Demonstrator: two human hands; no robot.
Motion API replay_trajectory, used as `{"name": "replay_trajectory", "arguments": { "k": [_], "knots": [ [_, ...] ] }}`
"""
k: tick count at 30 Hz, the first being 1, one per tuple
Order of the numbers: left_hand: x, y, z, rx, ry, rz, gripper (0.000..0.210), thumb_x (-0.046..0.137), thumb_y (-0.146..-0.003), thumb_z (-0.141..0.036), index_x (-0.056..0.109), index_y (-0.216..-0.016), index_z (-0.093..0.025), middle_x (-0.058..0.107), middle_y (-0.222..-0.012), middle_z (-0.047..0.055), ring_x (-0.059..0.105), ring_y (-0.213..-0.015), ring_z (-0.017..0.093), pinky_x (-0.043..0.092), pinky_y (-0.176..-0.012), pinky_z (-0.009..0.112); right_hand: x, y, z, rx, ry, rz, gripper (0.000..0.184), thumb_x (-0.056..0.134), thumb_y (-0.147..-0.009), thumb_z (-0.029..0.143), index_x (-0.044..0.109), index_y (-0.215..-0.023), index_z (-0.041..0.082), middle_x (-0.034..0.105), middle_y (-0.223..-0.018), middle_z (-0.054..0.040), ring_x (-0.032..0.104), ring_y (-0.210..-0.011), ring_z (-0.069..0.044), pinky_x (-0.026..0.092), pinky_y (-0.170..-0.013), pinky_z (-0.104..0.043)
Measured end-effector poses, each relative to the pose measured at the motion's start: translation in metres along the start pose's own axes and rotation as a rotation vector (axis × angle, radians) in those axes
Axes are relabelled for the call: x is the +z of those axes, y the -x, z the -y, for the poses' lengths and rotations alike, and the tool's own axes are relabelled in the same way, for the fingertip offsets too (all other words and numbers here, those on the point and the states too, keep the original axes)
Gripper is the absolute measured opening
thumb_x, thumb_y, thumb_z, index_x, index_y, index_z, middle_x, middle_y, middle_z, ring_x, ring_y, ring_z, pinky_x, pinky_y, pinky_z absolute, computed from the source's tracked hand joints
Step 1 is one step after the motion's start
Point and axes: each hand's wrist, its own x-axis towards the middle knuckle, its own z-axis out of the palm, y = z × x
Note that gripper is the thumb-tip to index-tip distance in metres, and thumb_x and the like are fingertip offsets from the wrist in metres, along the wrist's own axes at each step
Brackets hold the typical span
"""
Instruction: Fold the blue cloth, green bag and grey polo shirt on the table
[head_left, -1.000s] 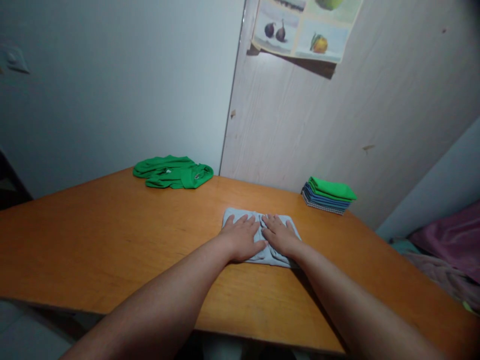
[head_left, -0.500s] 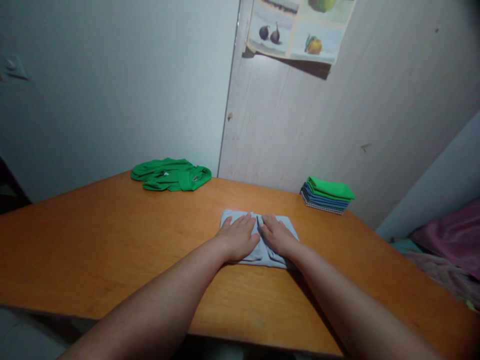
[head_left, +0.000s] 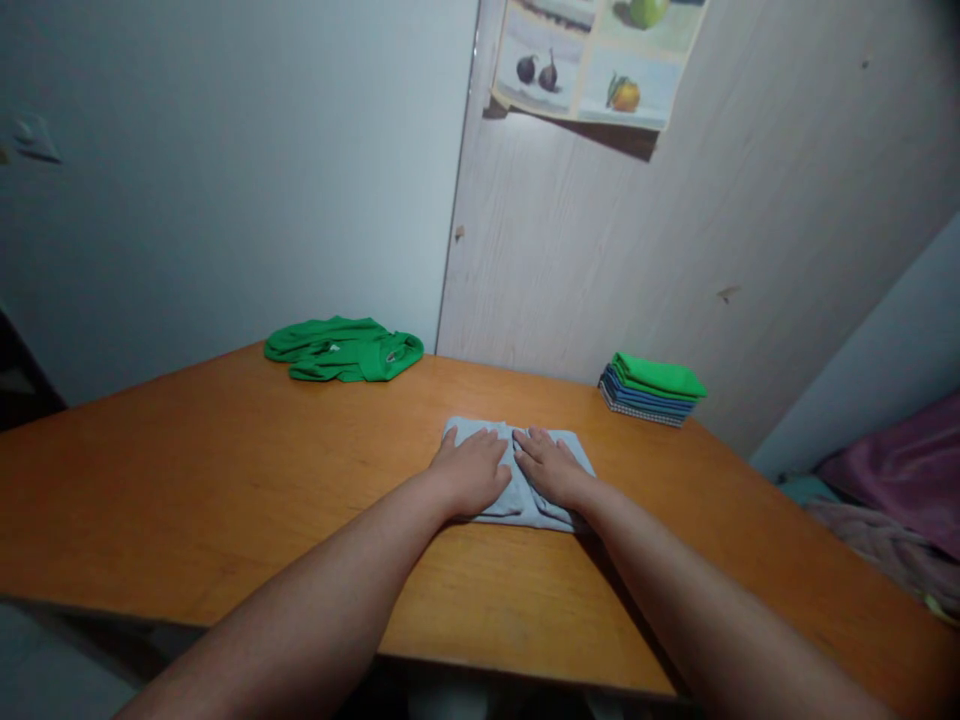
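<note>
A light grey folded garment lies on the wooden table in front of me, its two side flaps meeting near the middle. My left hand rests flat on the left flap with its fingers stretched out. On the right flap lies my right hand, palm down and also open. Both hands press on the cloth without gripping it. Parts of the garment are hidden under my palms and wrists.
On the orange-brown table, a crumpled green garment lies at the back left. A neat stack of folded cloths, bright green on top, stands at the back right. Purple fabric is beyond the right edge.
My left hand has shifted slightly to the left over the cloth, and its thumb lies a little further left. The right hand stays nearly in place. The view has moved slightly.
</note>
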Motion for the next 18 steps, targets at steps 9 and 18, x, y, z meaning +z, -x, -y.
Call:
{"name": "replay_trajectory", "arguments": {
  "k": [9,18],
  "knots": [
    [-0.001,0.001,-0.001,-0.002,-0.017,0.058,0.062,0.032,-0.1,-0.047,0.039,-0.154,-0.016,0.031,-0.163,0.013,0.024,-0.153,0.03,0.01,-0.12,0.066,-0.002,-0.002,-0.011,-0.036,-0.226,-0.073,0.058,0.039,-0.101,0.045,0.048,-0.151,0.019,0.034,-0.162,-0.0136,0.025,-0.152,-0.027,0.017,-0.122,-0.048],
    [-0.001,0.002,-0.003,0.11,0.078,-0.042,0.059,0.034,-0.101,-0.049,0.042,-0.152,-0.02,0.036,-0.162,0.014,0.031,-0.149,0.034,0.015,-0.118,0.067,-0.022,0.026,-0.074,0.386,-0.702,-0.351,0.022,0.063,-0.087,0.037,0.067,-0.083,0.016,0.069,-0.07,-0.0073,0.067,-0.071,-0.021,0.049,-0.057,-0.026]
  ]
}}
